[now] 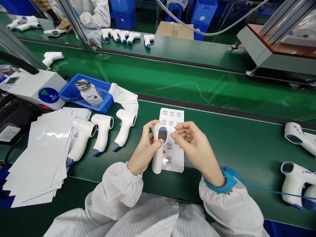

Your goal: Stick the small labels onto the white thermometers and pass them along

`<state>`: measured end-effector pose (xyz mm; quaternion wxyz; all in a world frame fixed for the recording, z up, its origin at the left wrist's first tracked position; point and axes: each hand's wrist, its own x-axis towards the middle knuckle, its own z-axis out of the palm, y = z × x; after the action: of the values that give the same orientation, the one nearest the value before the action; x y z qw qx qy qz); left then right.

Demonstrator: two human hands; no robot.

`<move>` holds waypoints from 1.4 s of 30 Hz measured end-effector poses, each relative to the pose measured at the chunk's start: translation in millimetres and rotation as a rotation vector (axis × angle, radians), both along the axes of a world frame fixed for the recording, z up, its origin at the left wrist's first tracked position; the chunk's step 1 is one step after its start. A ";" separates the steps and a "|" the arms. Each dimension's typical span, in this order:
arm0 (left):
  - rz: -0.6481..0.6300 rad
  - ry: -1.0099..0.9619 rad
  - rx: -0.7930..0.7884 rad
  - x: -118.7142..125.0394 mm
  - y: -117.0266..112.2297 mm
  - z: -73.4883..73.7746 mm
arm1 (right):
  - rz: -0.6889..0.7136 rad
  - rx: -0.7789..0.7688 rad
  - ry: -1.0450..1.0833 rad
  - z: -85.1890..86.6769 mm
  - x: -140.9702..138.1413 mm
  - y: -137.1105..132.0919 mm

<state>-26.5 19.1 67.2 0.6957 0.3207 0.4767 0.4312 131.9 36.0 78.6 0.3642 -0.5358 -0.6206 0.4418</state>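
Note:
A white infrared thermometer point(157, 159) with a small grey display is held in my left hand point(146, 147), the thumb lying just under the screen. My right hand point(193, 142) is beside the thermometer's head, thumb and forefinger drawn together in a pinch. Whatever may be between those fingertips is too small to make out. Beneath both hands lies a sheet of printed labels point(175, 157), partly covered by the thermometer. A blue wrist strap point(221, 180) with a cord circles my right wrist.
Several white thermometers point(103, 132) stand to the left, near stacked white sheets point(47, 134). A blue tray point(74, 82) holds a bottle point(89, 93); a white cloth point(125, 96) hangs over its edge. More thermometers point(294, 180) lie right. Across the green belt point(178, 79) a co-worker point(85, 3) handles thermometers.

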 end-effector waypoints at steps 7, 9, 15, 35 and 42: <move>-0.078 0.064 0.151 2.9 -9.2 4.7 | 0.084 0.318 0.030 -3.2 -14.2 4.8; -0.087 0.107 0.162 4.7 -12.8 5.3 | 0.019 0.342 0.057 -2.3 -16.9 5.8; -0.089 0.142 0.187 8.2 -15.6 5.5 | -0.064 0.321 0.085 -0.5 -19.2 5.7; -0.042 0.137 0.238 3.2 -11.6 17.9 | 0.367 -0.078 0.506 9.3 -3.5 9.6; 0.020 0.130 0.223 2.3 -9.1 30.6 | 0.337 -0.032 0.539 11.6 -4.9 5.9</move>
<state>-24.2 10.0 97.8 0.6190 0.4186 0.4730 0.4668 127.1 41.9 90.2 0.4289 -0.2948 -0.5747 0.6315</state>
